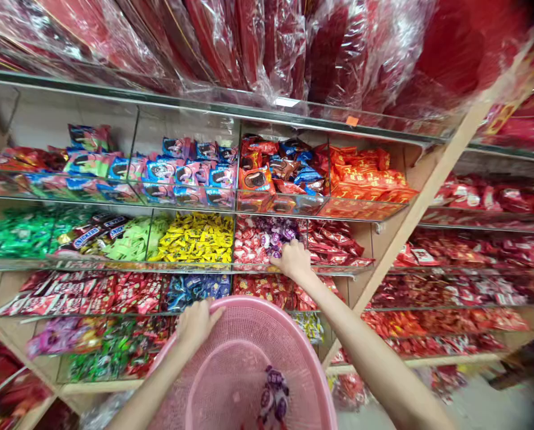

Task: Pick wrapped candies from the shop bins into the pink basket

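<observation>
Pink plastic basket (244, 303) is low in front of the shelves, tilted so u can see in: just a few purple-wrapped sweets (273, 397) near the bottom edge of the view, plus a bit of red. L hand (196, 322) is clamped on the rim. R hand (294, 258) is at the front of a bin w/ purple candies (282, 230) & red-and-white ones (251, 239), fingers curled, tbh can't tell if they've got anything. Next bin L = yellow sweets (198, 239), then light green packs (135, 236), Snickers bars (94, 230) etc. Orange packets (365, 170) one shelf up. Glass shelves w/ dividers, wooden post (410, 203) on the R, red stuff in clear plastic (204, 42) up top, pale floor (477, 388) lower R.
</observation>
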`<state>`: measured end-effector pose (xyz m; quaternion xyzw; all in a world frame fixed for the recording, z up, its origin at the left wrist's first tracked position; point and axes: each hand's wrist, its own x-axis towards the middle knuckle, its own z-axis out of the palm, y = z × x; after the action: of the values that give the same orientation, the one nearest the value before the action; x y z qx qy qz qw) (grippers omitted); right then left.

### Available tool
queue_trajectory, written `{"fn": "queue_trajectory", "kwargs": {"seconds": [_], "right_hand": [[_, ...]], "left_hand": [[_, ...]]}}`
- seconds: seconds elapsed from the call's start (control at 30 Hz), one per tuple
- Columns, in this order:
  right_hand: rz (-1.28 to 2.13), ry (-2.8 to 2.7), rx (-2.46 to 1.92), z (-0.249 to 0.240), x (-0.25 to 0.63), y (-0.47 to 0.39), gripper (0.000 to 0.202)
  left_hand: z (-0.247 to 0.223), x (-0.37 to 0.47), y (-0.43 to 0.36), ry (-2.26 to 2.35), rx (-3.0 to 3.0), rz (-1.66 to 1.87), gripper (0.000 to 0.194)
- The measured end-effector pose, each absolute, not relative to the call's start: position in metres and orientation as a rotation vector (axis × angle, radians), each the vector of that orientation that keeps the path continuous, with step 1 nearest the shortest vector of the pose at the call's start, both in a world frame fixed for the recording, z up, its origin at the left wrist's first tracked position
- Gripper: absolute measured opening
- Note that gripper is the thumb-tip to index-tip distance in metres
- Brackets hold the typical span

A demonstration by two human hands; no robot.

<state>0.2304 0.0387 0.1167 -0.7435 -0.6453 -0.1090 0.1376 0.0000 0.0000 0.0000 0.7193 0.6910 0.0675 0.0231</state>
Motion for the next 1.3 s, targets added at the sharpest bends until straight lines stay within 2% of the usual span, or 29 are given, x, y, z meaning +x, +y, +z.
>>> {"fn": "queue_trajectory", "kwargs": {"seconds": [0.3,0.43,0.53,0.63,0.77,0.87,1.17,1.3], "right_hand": [[-0.21,-1.851,-2.105,0.128,0.243,0.042,0.036],[-0.225,-1.915,-1.769,0.137,0.24,0.015,0.03],[-0.133,-2.151,-1.403,0.118,0.227,-0.016,0.023],[0.059,-2.487,-1.234,0.071,0.215,-0.041,0.02],[0.287,-2.778,-1.274,0.007,0.218,-0.061,0.028],[0.395,-2.876,-1.255,-0.014,0.231,-0.074,0.032],[0.414,-3.081,-1.438,-0.021,0.244,-0.106,0.038],[0.44,-3.017,-1.484,-0.007,0.245,-0.103,0.04]], "left_hand": [[-0.001,-0.004,-0.004,2.118,2.233,0.249,0.054],[-0.001,-0.004,-0.003,2.106,2.239,0.263,0.052],[0.001,-0.003,-0.002,2.105,2.23,0.259,0.053],[0.002,-0.001,-0.002,2.101,2.244,0.255,0.053],[0.003,0.0,-0.003,2.102,2.246,0.26,0.054],[0.003,-0.002,-0.004,2.102,2.238,0.248,0.057],[0.002,-0.002,-0.003,2.122,2.236,0.221,0.057],[0.001,0.0,0.0,2.122,2.237,0.224,0.052]]}}
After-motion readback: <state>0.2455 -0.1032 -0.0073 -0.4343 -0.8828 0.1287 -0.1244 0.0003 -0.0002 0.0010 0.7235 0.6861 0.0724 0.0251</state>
